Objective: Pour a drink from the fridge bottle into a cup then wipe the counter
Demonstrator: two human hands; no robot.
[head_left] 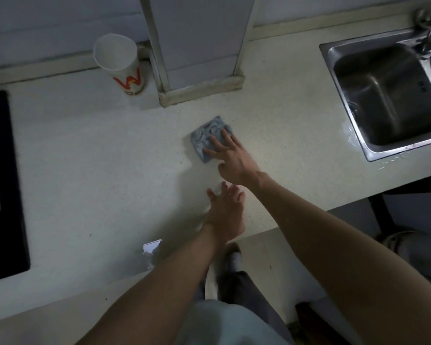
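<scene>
A crumpled blue-grey cloth (205, 134) lies on the pale speckled counter (97, 158) near its middle. My right hand (230, 158) presses flat on the cloth's near right part with straight, spread fingers. My left hand (225, 212) rests on the counter just below it, fingers straight, holding nothing. A white paper cup (121, 64) with a red W mark stands upright at the back left by the wall. No bottle is in view.
A steel sink (388, 95) with a tap is set into the counter at the right, with water on the counter beside its near corner. A black hob (3, 183) fills the left edge. A boxed wall column (199, 58) juts onto the counter behind the cloth.
</scene>
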